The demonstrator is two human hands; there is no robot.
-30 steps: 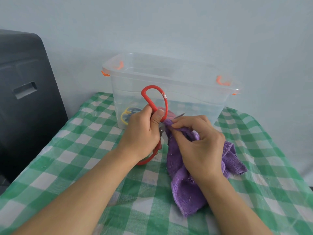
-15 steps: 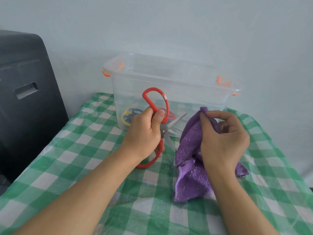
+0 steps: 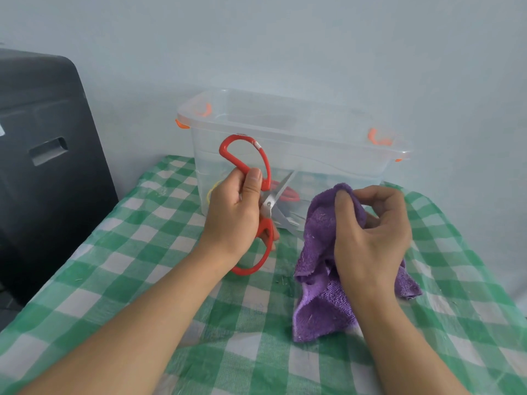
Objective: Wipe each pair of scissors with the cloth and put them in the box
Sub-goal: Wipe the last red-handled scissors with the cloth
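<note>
1. Green-and-white checked cloth covers the tabletop (image 3: pixel 142 280), which is backed by a pale wall; a dark cabinet (image 3: pixel 42 166) is seen at the left.
2. Red-handled scissors (image 3: pixel 258 178) are held upright, blades parted, in the left hand (image 3: pixel 232 216), whose grip is clenched round the handles near the pivot, just before the clear box (image 3: pixel 288 155).
3. The purple cloth (image 3: pixel 319 280) is pinched by the right hand (image 3: pixel 370 238), its lower folds resting on the tabletop.
4. Other scissors are dimly seen inside the box.
5. The scissors are judged stiff and sharp, best held by the handles; the cloth is soft and limp.
</note>
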